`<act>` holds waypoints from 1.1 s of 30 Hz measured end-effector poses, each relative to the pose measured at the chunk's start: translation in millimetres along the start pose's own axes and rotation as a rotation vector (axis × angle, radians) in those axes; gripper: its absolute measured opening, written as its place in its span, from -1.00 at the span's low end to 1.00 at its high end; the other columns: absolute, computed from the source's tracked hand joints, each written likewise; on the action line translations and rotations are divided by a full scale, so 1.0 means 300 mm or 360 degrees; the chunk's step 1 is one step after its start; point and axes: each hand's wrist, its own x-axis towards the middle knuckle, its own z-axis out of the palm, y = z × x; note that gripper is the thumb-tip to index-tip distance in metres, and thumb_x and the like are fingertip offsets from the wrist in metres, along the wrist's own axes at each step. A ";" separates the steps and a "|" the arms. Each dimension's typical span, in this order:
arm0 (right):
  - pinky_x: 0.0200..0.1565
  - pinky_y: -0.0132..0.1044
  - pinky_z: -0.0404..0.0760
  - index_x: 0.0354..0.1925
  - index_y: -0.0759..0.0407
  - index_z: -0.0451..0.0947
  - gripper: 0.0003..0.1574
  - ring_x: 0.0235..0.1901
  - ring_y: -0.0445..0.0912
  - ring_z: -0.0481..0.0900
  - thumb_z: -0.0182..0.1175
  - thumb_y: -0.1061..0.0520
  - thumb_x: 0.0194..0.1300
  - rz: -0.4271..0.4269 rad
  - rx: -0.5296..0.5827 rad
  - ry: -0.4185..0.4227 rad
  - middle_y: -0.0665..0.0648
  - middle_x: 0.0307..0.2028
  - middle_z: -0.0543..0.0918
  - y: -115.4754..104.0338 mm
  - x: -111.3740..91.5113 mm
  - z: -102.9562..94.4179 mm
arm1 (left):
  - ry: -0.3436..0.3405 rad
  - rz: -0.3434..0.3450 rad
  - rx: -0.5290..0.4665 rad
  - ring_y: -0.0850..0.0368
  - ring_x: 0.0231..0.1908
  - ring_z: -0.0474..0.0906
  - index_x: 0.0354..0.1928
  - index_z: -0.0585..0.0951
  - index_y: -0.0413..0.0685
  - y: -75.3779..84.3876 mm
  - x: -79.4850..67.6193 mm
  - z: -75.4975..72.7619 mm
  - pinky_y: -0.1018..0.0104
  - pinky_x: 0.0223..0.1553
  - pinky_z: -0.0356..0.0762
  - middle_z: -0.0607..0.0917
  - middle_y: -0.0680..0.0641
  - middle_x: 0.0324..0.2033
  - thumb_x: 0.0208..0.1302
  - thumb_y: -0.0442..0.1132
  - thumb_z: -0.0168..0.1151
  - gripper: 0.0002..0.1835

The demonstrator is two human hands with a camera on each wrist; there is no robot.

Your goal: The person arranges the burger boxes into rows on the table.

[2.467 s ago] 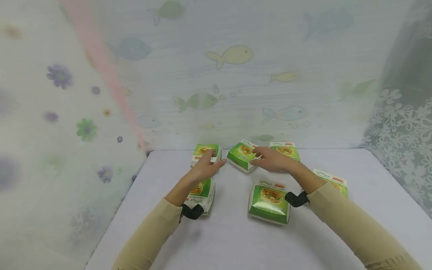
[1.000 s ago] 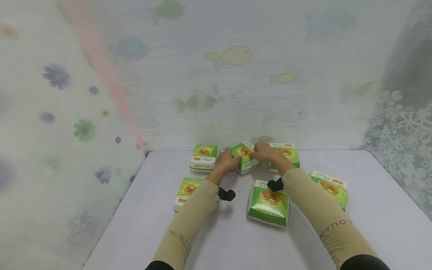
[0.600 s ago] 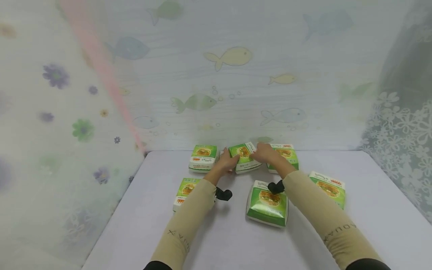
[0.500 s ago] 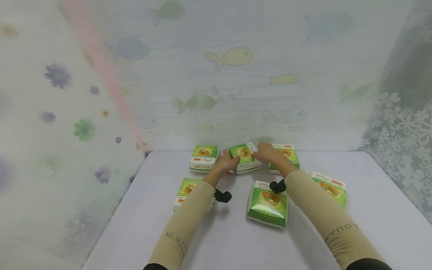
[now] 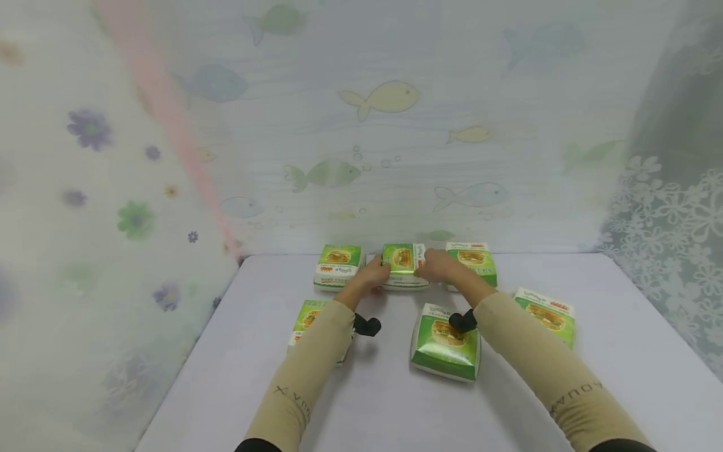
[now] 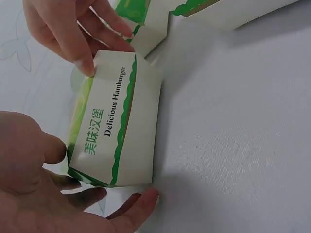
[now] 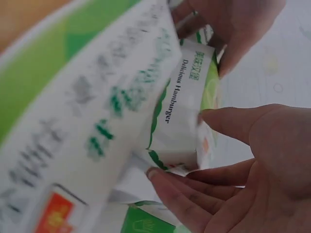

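Observation:
A green and white hamburger box point(image 5: 402, 258) stands in the middle of the back row, its printed side facing me. My left hand point(image 5: 373, 275) grips its left side, and my right hand point(image 5: 442, 266) grips its right side. In the left wrist view, the left thumb and fingers point(image 6: 138, 208) bend round one end of the box point(image 6: 126, 116). The right wrist view has the right thumb on the box's point(image 7: 182, 102) upper edge and the fingers point(image 7: 180, 194) low against its end. The box looks closed and level.
Matching boxes flank it: one at back left point(image 5: 341, 257) and one at back right point(image 5: 473, 260). Nearer stand a left box point(image 5: 309, 314) partly under my sleeve, a centre box point(image 5: 446, 351) and a right box point(image 5: 546, 317). A fish-patterned curtain point(image 5: 390, 157) hangs behind the white table point(image 5: 384, 408).
At first my hands hovered apart by the middle box. Then they took hold of both its sides. The box has turned clockwise from slanted to square with the table's back edge.

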 end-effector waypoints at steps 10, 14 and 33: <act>0.44 0.17 0.24 0.46 0.64 0.04 -0.16 0.44 0.40 0.20 0.05 0.09 0.51 -0.0130 0.0043 0.0106 0.60 0.43 0.22 0.024 0.031 -0.038 | -0.0001 -0.0045 0.0110 -0.18 -0.04 0.57 0.58 -0.10 -0.37 0.008 -0.039 0.013 -0.01 0.10 0.58 0.29 -0.38 0.41 0.65 -0.04 -0.18 -0.26; 0.48 0.16 0.16 0.48 0.62 0.01 -0.18 0.47 0.39 0.14 0.02 0.11 0.54 -0.0213 0.0005 0.0072 0.57 0.45 0.19 0.043 0.060 -0.026 | -0.0008 -0.0071 0.0166 -0.13 -0.16 0.68 0.55 0.01 -0.39 0.008 -0.047 0.031 0.07 0.07 0.58 0.46 -0.36 0.24 0.65 -0.02 -0.17 -0.30; 0.37 0.16 0.36 0.39 0.63 0.20 -0.22 0.36 0.38 0.33 0.07 0.05 0.51 -0.0119 -0.0164 0.0127 0.59 0.33 0.36 0.018 0.067 -0.027 | 0.0106 -0.0014 0.0081 -0.12 -0.19 0.60 0.55 -0.04 -0.43 0.011 -0.016 0.020 0.16 -0.09 0.63 0.35 -0.43 0.30 0.65 -0.11 -0.22 -0.33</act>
